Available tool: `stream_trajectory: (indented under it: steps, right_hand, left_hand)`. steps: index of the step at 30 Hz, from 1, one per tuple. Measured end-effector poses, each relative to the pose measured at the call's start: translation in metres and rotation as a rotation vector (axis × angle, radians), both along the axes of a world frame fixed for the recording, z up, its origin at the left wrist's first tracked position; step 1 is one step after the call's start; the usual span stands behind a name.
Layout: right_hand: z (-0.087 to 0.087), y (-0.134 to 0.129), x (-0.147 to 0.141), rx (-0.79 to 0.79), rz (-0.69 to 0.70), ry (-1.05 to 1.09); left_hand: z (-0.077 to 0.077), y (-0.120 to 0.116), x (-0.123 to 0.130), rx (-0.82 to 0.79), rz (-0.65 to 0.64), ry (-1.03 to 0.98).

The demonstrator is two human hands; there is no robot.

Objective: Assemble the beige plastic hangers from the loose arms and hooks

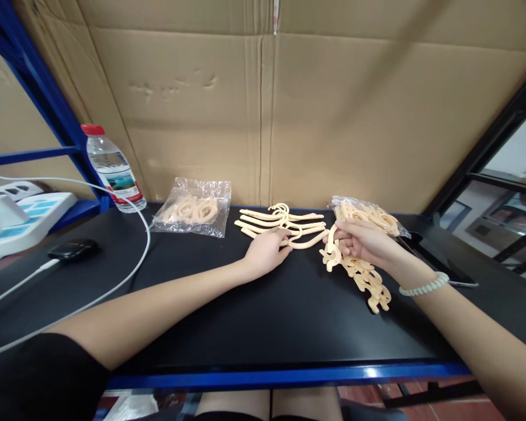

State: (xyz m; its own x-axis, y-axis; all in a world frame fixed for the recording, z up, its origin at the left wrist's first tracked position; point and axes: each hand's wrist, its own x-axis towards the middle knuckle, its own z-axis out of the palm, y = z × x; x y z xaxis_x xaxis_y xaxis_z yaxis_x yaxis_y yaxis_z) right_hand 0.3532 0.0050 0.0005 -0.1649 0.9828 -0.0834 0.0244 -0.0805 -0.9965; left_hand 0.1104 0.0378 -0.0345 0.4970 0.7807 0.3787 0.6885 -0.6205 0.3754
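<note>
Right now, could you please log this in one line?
left hand: touching spread hanger; right hand: holding another hanger; pile: near right hand

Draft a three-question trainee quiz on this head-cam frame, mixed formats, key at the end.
1. True or false: the bottle has a blue cap.
2. The left hand is touching: A) the cable, B) a hanger, C) the bottle.
3. Which hand's wrist wears the bracelet?

Key:
1. False; the cap on the bottle is red.
2. B.
3. The right hand.
</note>
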Motion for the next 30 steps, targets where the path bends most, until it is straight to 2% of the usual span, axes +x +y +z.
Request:
stream_trajectory:
  steps: [5,10,15,21,26,30]
  right_hand:
    - [0.001,-0.005,-0.006,0.014,0.006,0.087]
    - [0.003,-0.006,-0.008,0.061,0.004,0.074]
    - [-0.002,-0.004,-0.008,0.076,0.026,0.073]
    - [-0.004,-0.008,-0.012,0.093,0.102,0.066]
    - [0.0,-0.012,-0.015,0.097,0.156,0.089]
    - [0.003,-0.015,-0.016,0.103,0.208,0.079]
  left_hand:
    - [0.002,-0.009,-0.006,0.002,-0.011,-0.009]
    - [0.005,-0.018,-0.015,-0.019,-0.013,-0.008]
    - [0.008,-0.03,-0.023,-0.045,-0.021,-0.034]
    - [0.01,-0.036,-0.031,-0.138,-0.025,-0.141]
    - [0.008,-0.035,-0.033,-0.153,-0.004,-0.178]
    - [0.006,-0.034,-0.034,-0.17,-0.032,-0.376]
